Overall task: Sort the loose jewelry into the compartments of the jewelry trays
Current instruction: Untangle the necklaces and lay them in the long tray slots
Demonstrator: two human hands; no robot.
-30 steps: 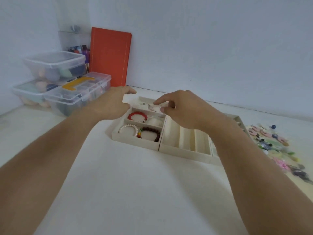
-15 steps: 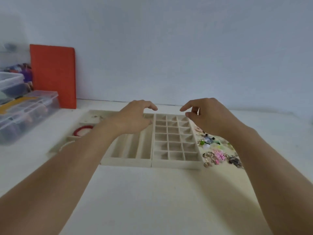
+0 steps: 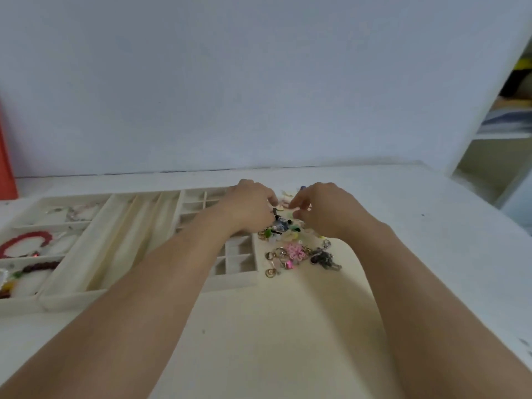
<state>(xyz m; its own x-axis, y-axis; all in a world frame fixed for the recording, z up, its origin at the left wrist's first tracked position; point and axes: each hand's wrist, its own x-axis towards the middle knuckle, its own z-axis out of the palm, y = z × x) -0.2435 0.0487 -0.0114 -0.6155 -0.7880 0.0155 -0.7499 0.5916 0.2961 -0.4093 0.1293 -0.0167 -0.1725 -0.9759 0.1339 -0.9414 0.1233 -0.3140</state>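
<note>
One head-worn view, looking forward and down across the counter (image 3: pixel 259 326) toward the wall (image 3: pixel 259 82), forearms close below.

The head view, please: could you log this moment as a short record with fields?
left hand: left hand, fingers curled over the pile; grip unclear
right hand: right hand, likewise
loose jewelry: heap of colourful charms and metal rings on the cream table, right of the trays
grid tray: cream tray of small square compartments, visible cells empty
bracelet tray: red beaded bracelet in a compartment, far left
</note>
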